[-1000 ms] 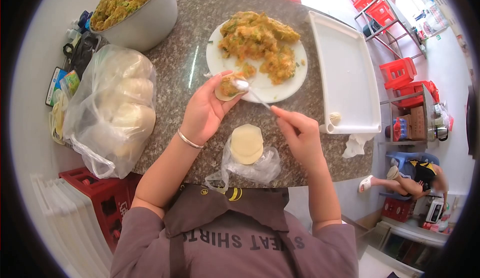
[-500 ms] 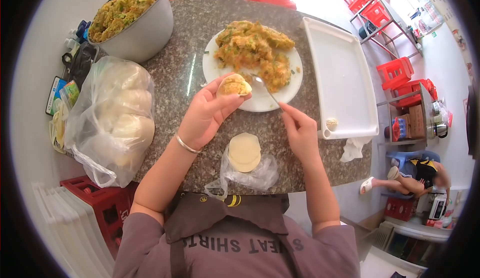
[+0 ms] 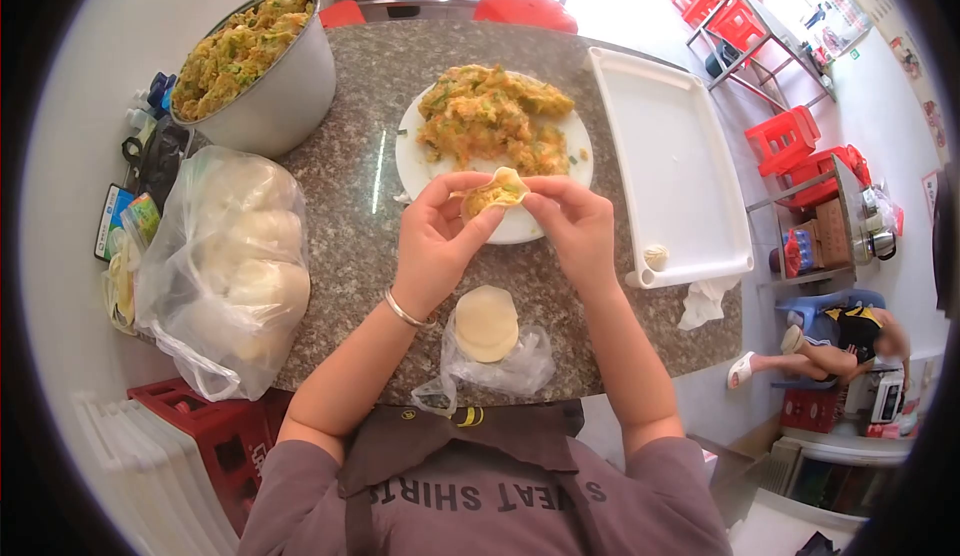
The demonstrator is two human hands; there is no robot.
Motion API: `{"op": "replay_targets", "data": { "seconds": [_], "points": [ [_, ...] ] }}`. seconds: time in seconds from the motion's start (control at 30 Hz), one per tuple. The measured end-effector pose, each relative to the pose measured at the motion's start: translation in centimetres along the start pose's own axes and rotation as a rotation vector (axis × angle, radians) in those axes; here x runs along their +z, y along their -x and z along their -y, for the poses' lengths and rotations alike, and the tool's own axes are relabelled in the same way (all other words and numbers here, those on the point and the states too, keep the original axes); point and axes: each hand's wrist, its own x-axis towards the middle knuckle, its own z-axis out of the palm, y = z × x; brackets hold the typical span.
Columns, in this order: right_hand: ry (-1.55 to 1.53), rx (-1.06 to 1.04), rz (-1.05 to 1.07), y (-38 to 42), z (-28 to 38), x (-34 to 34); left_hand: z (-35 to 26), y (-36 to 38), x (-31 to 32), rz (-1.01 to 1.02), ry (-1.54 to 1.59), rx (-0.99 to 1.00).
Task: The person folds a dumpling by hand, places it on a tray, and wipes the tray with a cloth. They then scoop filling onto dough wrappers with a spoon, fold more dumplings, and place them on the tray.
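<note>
A round dough wrapper with orange-green filling is held up at the plate's near edge. My left hand holds its left side, fingers beneath and thumb in front. My right hand pinches its right edge between thumb and fingers. Behind them a white plate bears a mound of filling. Nearer to me, round wrappers are stacked on a crumpled plastic bag. One small finished dumpling sits in the near left corner of the white tray. The spoon cannot be seen.
A metal pot of filling stands at the back left. Nearer, a plastic bag holds large dough balls. A white tissue lies near the tray. To the right, a person sits beyond the table.
My right hand no longer holds the spoon and has moved up and left to the wrapper's edge. The wrapper has shifted slightly right and down, its rim now drawn up.
</note>
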Motion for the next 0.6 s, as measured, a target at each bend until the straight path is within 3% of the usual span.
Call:
{"op": "replay_targets", "data": {
  "seconds": [0.13, 0.27, 0.37, 0.43, 0.6],
  "points": [
    [-0.047, 0.1, 0.001, -0.3, 0.3, 0.2, 0.6, 0.1, -0.1, -0.021, -0.12, 0.165],
    [-0.157, 0.148, -0.012, -0.1, -0.2, 0.1, 1.0, 0.5, 0.2, 0.0, -0.1, 0.17],
    [-0.148, 0.039, -0.039, 0.4, -1.4, 0.2, 1.5, 0.7, 0.4, -0.006, -0.066, 0.107],
    [0.029, -0.134, -0.042, 0.6, -1.6, 0.4, 1.8, 0.6, 0.4, -0.049, -0.037, 0.112],
    [0.178, -0.099, 0.022, 0.5, -0.3, -0.3, 1.6, 0.3, -0.2, 0.016, -0.122, 0.099]
  ]
}}
